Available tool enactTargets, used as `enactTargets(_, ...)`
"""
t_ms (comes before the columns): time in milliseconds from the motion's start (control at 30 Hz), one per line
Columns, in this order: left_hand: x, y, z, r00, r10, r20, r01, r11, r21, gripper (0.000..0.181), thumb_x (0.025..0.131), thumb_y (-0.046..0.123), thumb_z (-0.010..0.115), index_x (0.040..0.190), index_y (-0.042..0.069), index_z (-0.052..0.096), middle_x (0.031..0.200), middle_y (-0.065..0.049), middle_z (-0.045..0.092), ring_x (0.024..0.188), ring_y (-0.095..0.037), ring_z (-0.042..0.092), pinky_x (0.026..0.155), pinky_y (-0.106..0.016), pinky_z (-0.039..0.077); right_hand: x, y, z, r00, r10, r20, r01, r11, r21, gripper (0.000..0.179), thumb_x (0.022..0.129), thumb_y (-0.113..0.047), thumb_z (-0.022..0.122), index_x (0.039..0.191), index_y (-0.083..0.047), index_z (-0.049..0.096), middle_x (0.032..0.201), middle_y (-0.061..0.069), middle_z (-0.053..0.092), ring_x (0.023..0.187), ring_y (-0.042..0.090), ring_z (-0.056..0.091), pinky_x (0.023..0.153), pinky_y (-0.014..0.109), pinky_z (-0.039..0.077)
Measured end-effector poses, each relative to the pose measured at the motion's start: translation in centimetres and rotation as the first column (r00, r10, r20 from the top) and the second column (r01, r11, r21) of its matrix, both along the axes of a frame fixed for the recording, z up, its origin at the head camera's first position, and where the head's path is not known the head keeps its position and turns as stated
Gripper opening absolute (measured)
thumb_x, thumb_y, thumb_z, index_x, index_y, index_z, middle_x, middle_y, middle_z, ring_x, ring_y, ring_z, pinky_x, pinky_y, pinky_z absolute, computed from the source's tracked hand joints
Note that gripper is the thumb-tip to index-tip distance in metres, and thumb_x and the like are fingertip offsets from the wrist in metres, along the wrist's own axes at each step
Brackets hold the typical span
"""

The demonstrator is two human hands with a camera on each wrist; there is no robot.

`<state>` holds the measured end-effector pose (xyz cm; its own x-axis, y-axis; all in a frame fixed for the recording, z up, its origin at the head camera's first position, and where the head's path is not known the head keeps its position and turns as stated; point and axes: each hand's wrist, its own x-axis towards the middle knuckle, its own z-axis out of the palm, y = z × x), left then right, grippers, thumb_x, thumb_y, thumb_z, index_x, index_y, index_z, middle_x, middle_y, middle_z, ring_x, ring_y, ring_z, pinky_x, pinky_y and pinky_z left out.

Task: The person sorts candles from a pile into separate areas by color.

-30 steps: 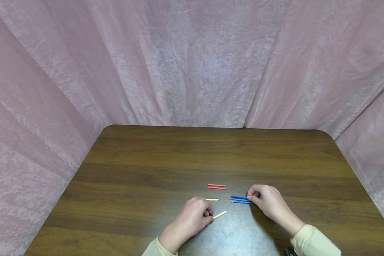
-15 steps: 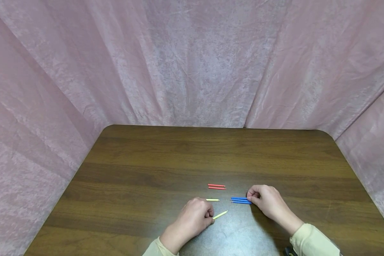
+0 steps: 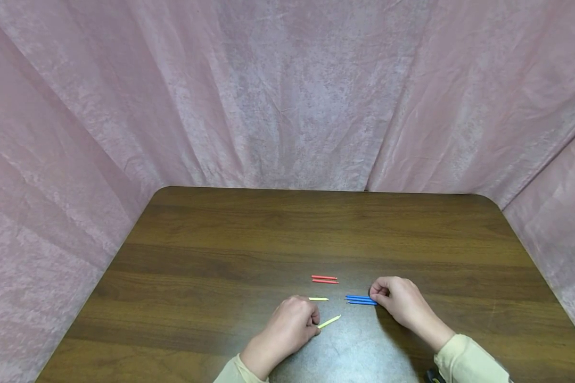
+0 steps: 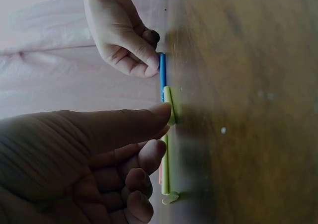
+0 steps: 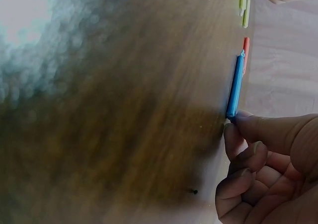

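Observation:
My left hand (image 3: pixel 289 324) pinches the near end of a slanted yellow candle (image 3: pixel 329 321) between thumb and fingertips, close over the table. Just beyond that hand lies another yellow candle (image 3: pixel 320 299), its left part hidden behind the hand. To the right, three thin blue candles (image 3: pixel 359 300) lie side by side. My right hand (image 3: pixel 404 303) pinches at their right end; in the right wrist view its thumb and index finger meet at the end of a blue candle (image 5: pixel 235 87). Which of the three it grips, I cannot tell.
Two red candles (image 3: pixel 324 281) lie parallel, farther back on the brown wooden table (image 3: pixel 249 229). Pink curtains (image 3: pixel 287 96) hang along the table's back and sides. A small dark object (image 3: pixel 433 376) shows by the right sleeve at the front edge.
The farthest blue candle has shifted slightly toward me, closing up against the other two under my right hand. My left hand and its yellow candle have hardly moved.

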<state>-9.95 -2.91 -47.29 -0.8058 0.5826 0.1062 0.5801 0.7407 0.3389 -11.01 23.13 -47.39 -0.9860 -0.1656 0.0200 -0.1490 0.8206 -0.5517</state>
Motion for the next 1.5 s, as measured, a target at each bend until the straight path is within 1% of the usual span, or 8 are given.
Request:
enactTargets(400, 0.0, 0.0, 0.0, 1.0, 0.022, 0.018, -0.021, 1.0, -0.016, 0.024, 0.064, 0.02, 0.085, 0.059, 0.023, 0.062, 0.06, 0.016, 0.049, 0.062, -0.004, 0.051, 0.058, -0.022, 0.042, 0.1, -0.1, 0.1, 1.0, -0.004, -0.003, 0.004, 1.0, -0.003, 0.018, 0.08, -0.007, 0.075, 0.073, -0.02, 0.065, 0.064, -0.013, 0.054, 0.061, 0.004, 0.046, 0.061, 0.028, 0.04)
enactTargets(733, 0.1, 0.0, -0.1, 1.0, 0.025, -0.017, -0.025, 1.0, -0.014, 0.024, 0.065, 0.018, 0.083, 0.057, 0.023, 0.061, 0.059, 0.016, 0.052, 0.059, -0.005, 0.052, 0.056, -0.022, 0.042, 0.2, -0.2, 0.4, 0.999, -0.005, -0.036, 0.004, 1.0, -0.024, 0.018, 0.079, -0.006, 0.075, 0.072, -0.019, 0.065, 0.062, -0.015, 0.052, 0.059, 0.002, 0.044, 0.059, 0.026, 0.039)
enactTargets(833, 0.1, 0.0, -0.1, 0.999, 0.032, -0.017, -0.033, 0.999, -0.013, 0.024, 0.065, 0.018, 0.083, 0.057, 0.023, 0.061, 0.058, 0.015, 0.052, 0.059, -0.005, 0.052, 0.056, -0.022, 0.042, 0.2, -0.2, 0.5, 0.999, -0.002, -0.039, 0.001, 1.0, -0.03, 0.016, 0.08, -0.007, 0.075, 0.073, -0.019, 0.066, 0.063, -0.015, 0.053, 0.059, 0.002, 0.044, 0.059, 0.026, 0.039)
enactTargets(1033, 0.1, 0.0, -0.1, 0.999, 0.044, -0.011, -0.045, 0.999, -0.025, 0.023, 0.067, 0.019, 0.082, 0.057, 0.023, 0.061, 0.058, 0.015, 0.053, 0.059, -0.006, 0.053, 0.056, -0.022, 0.042, 0.3, -0.3, 0.8, 1.0, -0.01, -0.026, 0.009, 0.999, -0.043, 0.015, 0.081, -0.008, 0.075, 0.075, -0.018, 0.067, 0.064, -0.014, 0.055, 0.058, 0.002, 0.044, 0.06, 0.026, 0.04)
enactTargets(1267, -0.1, 0.0, -0.3, 0.999, 0.045, -0.015, -0.046, 0.999, -0.014, 0.02, 0.069, 0.018, 0.081, 0.058, 0.023, 0.064, 0.059, 0.015, 0.055, 0.06, -0.006, 0.054, 0.058, -0.023, 0.044, 0.6, -0.7, 1.1, 0.999, -0.031, 0.01, 0.031, 0.996, -0.078, 0.013, 0.083, -0.009, 0.075, 0.077, -0.019, 0.067, 0.065, -0.012, 0.056, 0.057, 0.002, 0.044, 0.059, 0.025, 0.039)
enactTargets(1500, -0.1, -0.1, -0.1, 0.999, 0.038, -0.026, -0.038, 0.999, 0.01, 0.02, 0.069, 0.019, 0.081, 0.058, 0.023, 0.064, 0.058, 0.016, 0.055, 0.059, -0.005, 0.053, 0.058, -0.022, 0.043, 0.8, -1.0, 1.1, 1.0, -0.014, 0.007, 0.015, 0.995, -0.1, 0.014, 0.083, -0.01, 0.075, 0.077, -0.02, 0.067, 0.066, -0.013, 0.055, 0.057, 0.002, 0.043, 0.059, 0.024, 0.039)
